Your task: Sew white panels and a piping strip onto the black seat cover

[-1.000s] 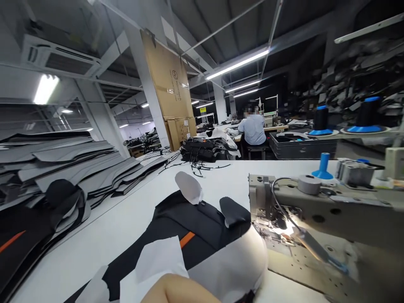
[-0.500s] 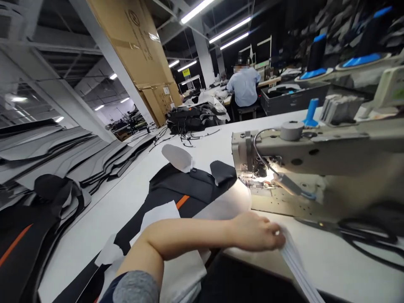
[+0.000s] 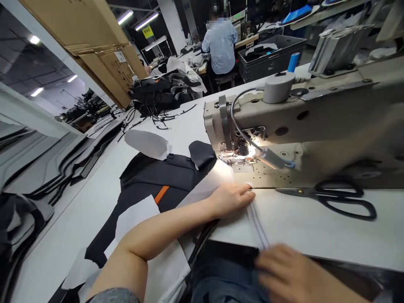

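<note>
My left hand [image 3: 232, 198] is closed at the front edge of the sewing machine [image 3: 265, 145] bed, its fingertips pinching a narrow white strip [image 3: 258, 225] with thin dark lines. The strip runs straight down to my right hand [image 3: 280, 269], which is blurred by motion, its fingers curled at the strip's lower end. Beside my left forearm lies a black fabric piece [image 3: 142, 176] with an orange stripe [image 3: 161, 194] and light panels. One pale edge of this work reaches under the lit needle area. Black-handled scissors [image 3: 334, 197] rest right of my left hand.
Layered grey and black pieces [image 3: 72, 147] line the left side. Behind the machine are a dark fabric pile [image 3: 164, 90] with cords, a cardboard box [image 3: 91, 46] and a grey crate [image 3: 271, 59]. A person [image 3: 220, 44] sits with their back to me.
My left hand has moved left, closer to the machine's needle area, still holding the strip. My right hand has come into view at its lower end. The view has shifted right and down.
</note>
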Demonstrator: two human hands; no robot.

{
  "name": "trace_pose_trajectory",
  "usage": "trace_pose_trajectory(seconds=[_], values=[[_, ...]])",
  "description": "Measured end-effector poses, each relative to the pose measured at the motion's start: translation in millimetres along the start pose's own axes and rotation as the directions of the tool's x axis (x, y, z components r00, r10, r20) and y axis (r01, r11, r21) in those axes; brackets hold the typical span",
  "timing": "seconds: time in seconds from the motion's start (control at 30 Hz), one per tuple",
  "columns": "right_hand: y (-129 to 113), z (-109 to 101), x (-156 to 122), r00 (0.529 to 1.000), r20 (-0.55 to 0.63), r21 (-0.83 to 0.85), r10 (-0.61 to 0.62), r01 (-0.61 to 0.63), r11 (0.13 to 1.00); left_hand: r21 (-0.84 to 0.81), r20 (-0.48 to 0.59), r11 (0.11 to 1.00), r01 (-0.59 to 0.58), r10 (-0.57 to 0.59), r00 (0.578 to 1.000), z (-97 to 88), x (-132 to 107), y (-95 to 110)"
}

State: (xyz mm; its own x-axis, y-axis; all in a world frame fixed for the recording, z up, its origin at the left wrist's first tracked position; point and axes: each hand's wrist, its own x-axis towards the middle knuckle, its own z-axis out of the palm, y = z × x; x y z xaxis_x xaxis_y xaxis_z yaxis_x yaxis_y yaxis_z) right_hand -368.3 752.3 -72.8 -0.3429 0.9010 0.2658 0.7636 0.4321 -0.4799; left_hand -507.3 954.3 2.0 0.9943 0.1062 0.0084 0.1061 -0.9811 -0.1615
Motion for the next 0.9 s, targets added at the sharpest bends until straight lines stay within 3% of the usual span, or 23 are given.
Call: trace_pose_trajectory(seconds=[0.1,0.17,0.27,0.33,0.4,0.5,0.57,0.73,0.9], values=[[44.0,-15.7,60.3,0.981,-0.132,-0.184,-0.141,0.116,0.976,-0.043,0.018,0.993,0.107,-0.106,0.994,-13.8,-11.3,1.2],[69.2,-24.8,93.0,0.965,-0.177,-0.213,-0.194,0.155,0.965,0.003,0.139,0.966,0.259,-0.257,0.956,-23.3,-15.4,3.2],[93.3,-28.5,125.8,0.961,-0.196,-0.218,-0.194,0.151,0.964,0.113,0.333,0.895,0.432,-0.444,0.832,-32.8,-8.3,5.2],[100.6,-25.8,138.5,0.951,-0.246,-0.277,-0.189,0.118,0.954,0.159,0.429,0.864,0.478,-0.496,0.755,-35.7,2.4,3.7],[103.6,-23.9,145.5,0.929,-0.3,-0.306,-0.216,0.121,0.944,0.165,0.557,0.866,0.473,-0.477,0.679,-38.1,11.7,-1.4],[106.8,-26.6,148.1,0.928,-0.274,-0.302,-0.254,0.168,0.938,0.106,0.731,0.895,0.433,-0.366,0.576,-43.8,14.6,-14.9],[109.7,-28.8,147.5,0.947,-0.222,-0.32,-0.234,0.156,0.935,0.057,0.756,0.903,0.426,-0.317,0.572,-47.4,9.6,-25.2],[113.6,-18.3,147.5,0.974,-0.218,-0.307,-0.062,-0.008,0.952,-0.078,0.678,0.884,0.461,-0.292,0.675,-46.6,-6.0,-41.2],[103.3,-9.2,148.6,0.96,-0.264,-0.341,-0.091,-0.005,0.94,-0.146,0.633,0.842,0.519,-0.324,0.703,-45.5,-7.2,-41.7]])
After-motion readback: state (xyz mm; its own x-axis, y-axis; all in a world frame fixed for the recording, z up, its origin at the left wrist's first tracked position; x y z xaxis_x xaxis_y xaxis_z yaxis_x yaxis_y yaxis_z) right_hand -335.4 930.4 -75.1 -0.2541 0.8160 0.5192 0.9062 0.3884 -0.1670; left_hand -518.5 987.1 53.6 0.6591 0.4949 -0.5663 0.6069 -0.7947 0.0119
